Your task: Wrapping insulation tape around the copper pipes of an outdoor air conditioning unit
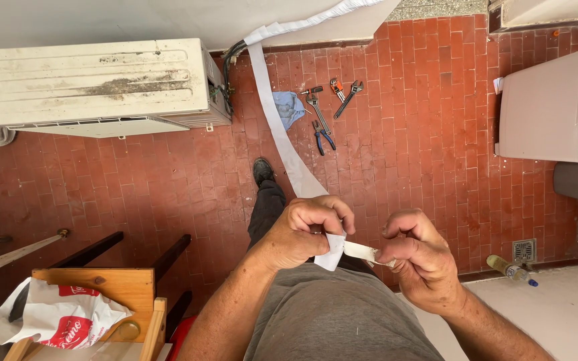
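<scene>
I look down at my own hands over the red brick-tiled floor (135, 180). My left hand (300, 234) is curled into a loose fist, its fingers folded over the near end of a long white tape strip (282, 140), which comes out under my knuckles as a folded white corner. My right hand (417, 257) sits just beside it, thumb and forefinger pinched shut on a short narrow stretch of the same strip, so this piece runs between the two hands, close in front of my grey shirt (342, 321).

From my left hand the strip runs away across the floor, past my black shoe (263, 170), and up to the white wall at the top, beside the bundle of dark cables at the corner of the dirty white outdoor air-conditioner unit (95, 87).

Well beyond my hands, near the strip's far part, lie a crumpled blue cloth (289, 107), an adjustable metal wrench (317, 110), blue-handled pliers (323, 136) and another wrench (348, 97). At lower left, a wooden stepladder top (118, 287) carries a white and red plastic bag (55, 317). At right, a small bottle (508, 269) lies beside a square floor drain (524, 251).
</scene>
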